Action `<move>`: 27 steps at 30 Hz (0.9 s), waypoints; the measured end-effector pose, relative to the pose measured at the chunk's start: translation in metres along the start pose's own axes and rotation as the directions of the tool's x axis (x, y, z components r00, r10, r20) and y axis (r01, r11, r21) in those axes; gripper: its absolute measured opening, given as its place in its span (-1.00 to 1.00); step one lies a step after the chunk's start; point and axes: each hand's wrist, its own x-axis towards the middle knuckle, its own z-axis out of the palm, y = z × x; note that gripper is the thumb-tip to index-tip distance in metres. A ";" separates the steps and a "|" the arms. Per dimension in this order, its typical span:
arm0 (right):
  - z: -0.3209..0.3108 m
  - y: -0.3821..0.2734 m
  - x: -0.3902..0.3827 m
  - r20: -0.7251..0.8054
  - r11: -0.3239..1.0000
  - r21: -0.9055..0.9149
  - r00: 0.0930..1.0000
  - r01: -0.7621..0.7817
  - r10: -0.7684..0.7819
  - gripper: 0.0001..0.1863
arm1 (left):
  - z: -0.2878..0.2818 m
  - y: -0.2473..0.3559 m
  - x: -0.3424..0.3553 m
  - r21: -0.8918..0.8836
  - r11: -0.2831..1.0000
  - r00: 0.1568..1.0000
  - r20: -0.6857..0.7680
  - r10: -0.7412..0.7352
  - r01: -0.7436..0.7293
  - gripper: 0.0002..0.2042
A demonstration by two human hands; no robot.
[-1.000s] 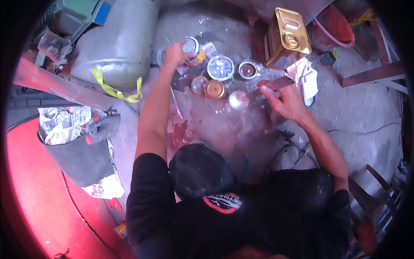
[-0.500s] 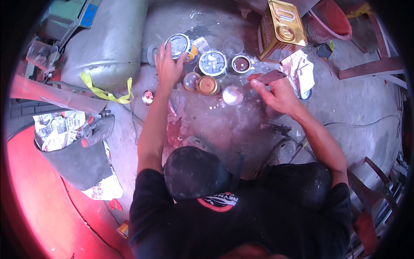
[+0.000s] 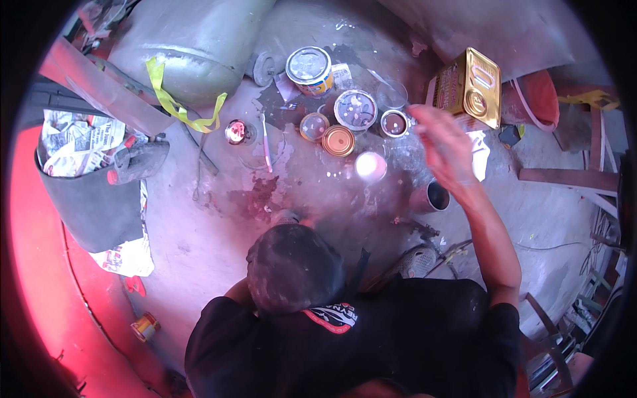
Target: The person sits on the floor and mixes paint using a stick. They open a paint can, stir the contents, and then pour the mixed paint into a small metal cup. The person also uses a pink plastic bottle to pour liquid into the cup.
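Observation:
My right hand (image 3: 446, 147) is raised over the right side of the group of cans, its fingers smeared by motion. It is nearest to a small can of dark brown paint (image 3: 393, 123). Whether a tool is in it I cannot make out. My left hand is out of sight, its forearm hidden behind my knee. A cup of white liquid (image 3: 370, 166) stands below a closed can with a copper-coloured lid (image 3: 338, 140). Beside these are a paint-smeared can (image 3: 355, 110), a small amber-coloured container (image 3: 313, 127) and a yellow-and-blue paint can (image 3: 309, 69) with a whitish lid.
A gold square tin (image 3: 468, 89) and a red bucket (image 3: 536, 103) stand at the right. An open grey cylinder (image 3: 432, 197) is below my right hand. A pinkish stick (image 3: 267, 147) and a small red-stained can (image 3: 236, 132) lie leftward, near a large grey tank (image 3: 186, 63).
My left hand has left the yellow-and-blue can and dropped out of view. My right hand has moved away from the white cup, where it held a flat scraper. The view has shifted.

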 end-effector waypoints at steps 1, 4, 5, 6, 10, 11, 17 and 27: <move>0.012 0.006 -0.001 0.125 0.997 -0.014 0.989 -0.071 0.073 -0.61 | 0.004 0.015 0.001 -0.054 0.998 0.998 -0.065 0.015 -0.019 -0.71; 0.044 0.020 0.004 0.347 0.884 -0.391 0.931 0.257 -0.117 -0.46 | -0.008 0.053 0.010 -0.145 0.987 0.974 -0.222 0.035 -0.069 -0.67; 0.051 0.021 0.003 0.361 0.838 -0.441 0.919 0.320 -0.161 -0.44 | -0.024 0.066 0.026 -0.133 0.986 0.971 -0.231 0.064 -0.096 -0.64; 0.059 0.021 0.000 0.387 0.790 -0.474 0.898 0.389 -0.210 -0.41 | -0.039 0.076 0.037 -0.120 0.987 0.967 -0.241 0.076 -0.107 -0.60; 0.074 0.039 -0.007 0.377 0.786 -0.468 0.896 0.404 -0.236 -0.46 | -0.090 0.104 0.111 -0.043 0.946 0.868 -0.413 0.274 -0.320 -0.30; 0.077 0.041 -0.010 0.360 0.785 -0.490 0.908 0.379 -0.214 -0.47 | -0.106 0.119 0.128 -0.050 0.949 0.891 -0.361 0.274 -0.312 -0.24; 0.089 0.041 -0.004 0.369 0.752 -0.505 0.893 0.424 -0.256 -0.45 | -0.092 0.137 0.189 -0.024 0.925 0.897 -0.256 0.360 -0.379 -0.10; 0.124 0.036 -0.008 0.490 0.697 -0.564 0.859 0.443 -0.150 -0.51 | -0.133 0.110 0.131 0.016 0.971 0.855 -0.471 0.217 -0.237 -0.12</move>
